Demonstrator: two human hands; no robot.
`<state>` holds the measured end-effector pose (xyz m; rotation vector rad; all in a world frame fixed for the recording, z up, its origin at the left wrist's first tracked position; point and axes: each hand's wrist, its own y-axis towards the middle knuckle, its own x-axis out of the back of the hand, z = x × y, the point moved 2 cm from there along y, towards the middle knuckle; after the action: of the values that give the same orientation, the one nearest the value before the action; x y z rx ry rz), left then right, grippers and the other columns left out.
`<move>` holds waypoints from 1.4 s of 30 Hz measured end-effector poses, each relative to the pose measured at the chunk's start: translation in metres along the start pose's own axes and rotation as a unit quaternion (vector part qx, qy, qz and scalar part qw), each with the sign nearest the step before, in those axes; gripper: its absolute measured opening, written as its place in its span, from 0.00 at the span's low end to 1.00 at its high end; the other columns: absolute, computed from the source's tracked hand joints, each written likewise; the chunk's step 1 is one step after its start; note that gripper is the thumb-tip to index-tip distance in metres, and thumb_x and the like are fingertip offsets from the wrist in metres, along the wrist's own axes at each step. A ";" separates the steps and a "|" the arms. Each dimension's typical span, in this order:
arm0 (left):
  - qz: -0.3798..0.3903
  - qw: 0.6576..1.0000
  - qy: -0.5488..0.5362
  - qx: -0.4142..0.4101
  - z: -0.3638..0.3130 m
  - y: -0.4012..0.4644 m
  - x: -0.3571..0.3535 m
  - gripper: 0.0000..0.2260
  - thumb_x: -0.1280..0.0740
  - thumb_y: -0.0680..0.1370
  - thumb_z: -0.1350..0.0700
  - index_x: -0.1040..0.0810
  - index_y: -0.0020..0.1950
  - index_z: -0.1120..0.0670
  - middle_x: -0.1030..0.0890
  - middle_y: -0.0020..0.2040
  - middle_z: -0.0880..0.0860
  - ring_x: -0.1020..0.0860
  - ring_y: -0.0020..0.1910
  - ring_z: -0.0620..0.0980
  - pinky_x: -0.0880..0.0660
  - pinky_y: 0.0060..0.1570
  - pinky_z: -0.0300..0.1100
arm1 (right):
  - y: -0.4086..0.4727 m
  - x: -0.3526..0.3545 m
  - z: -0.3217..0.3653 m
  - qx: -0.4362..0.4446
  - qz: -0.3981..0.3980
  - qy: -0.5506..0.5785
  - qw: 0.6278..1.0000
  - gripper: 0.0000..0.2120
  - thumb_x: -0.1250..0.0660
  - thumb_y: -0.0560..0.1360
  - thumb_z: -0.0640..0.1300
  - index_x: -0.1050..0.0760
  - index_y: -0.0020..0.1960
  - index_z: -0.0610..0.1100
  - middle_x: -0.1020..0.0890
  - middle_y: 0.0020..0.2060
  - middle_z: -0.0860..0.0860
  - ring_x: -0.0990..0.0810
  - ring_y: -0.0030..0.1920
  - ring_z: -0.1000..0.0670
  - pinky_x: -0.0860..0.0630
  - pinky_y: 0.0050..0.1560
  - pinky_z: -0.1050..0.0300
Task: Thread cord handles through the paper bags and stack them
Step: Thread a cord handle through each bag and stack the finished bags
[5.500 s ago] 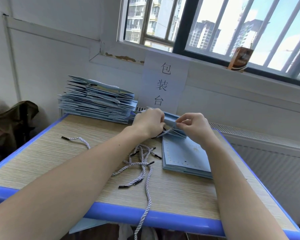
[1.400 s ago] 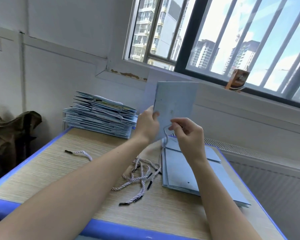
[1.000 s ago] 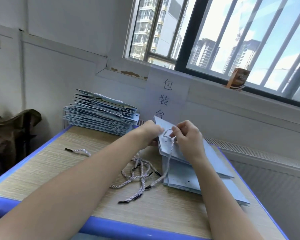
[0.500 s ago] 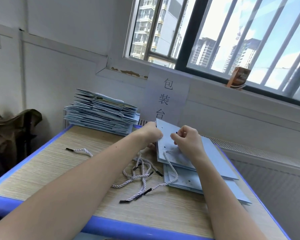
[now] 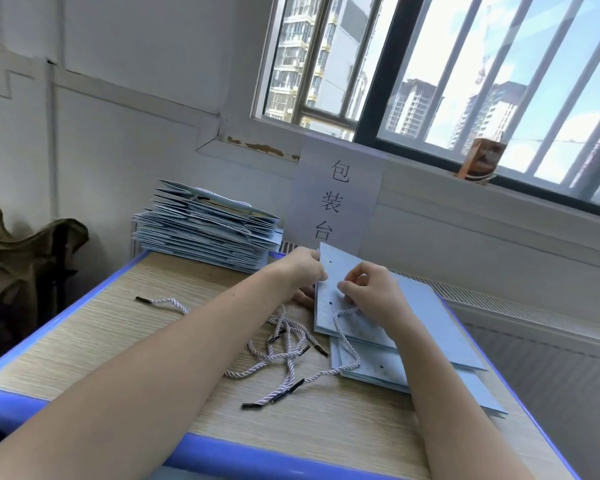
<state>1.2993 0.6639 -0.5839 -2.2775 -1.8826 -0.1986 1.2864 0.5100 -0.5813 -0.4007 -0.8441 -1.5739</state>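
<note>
Meanwhile, near the desk's (image 5: 84, 334) right edge, left hand (image 5: 300, 270) grips a light, bendable paper bag (image 5: 426, 317) by its top while right hand (image 5: 369, 294) pinches a limp cord (image 5: 343, 337) near its stiff tip.

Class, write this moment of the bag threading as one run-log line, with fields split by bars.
step: threading cord | left hand: holds paper bag edge | right hand: pinches cord at bag | finished stack: table's far end

Wood-grain tabletop (image 5: 94, 337) with blue rim, white wall (image 5: 125, 98) behind it, barred window (image 5: 465, 74) above and right of the tabletop, daylight and tower blocks outside, brown carton (image 5: 479, 162) on the sill, radiator (image 5: 551, 341) below the window, olive cloth (image 5: 21, 258) left of the tabletop.
</note>
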 end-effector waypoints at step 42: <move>-0.085 0.981 -0.176 -0.012 0.000 0.011 -0.005 0.10 0.36 0.76 0.73 0.22 0.44 0.60 0.18 0.54 0.64 0.18 0.54 0.60 0.19 0.52 0.51 | 0.007 0.003 -0.006 0.015 -0.067 0.089 0.994 0.02 0.30 0.76 0.40 0.21 0.46 0.46 0.15 0.38 0.49 0.20 0.36 0.50 0.27 0.36 0.58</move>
<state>1.3094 0.6566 -0.5852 -2.2852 -2.2573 0.1738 1.2939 0.5037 -0.5815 -0.1812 -0.7681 -1.6916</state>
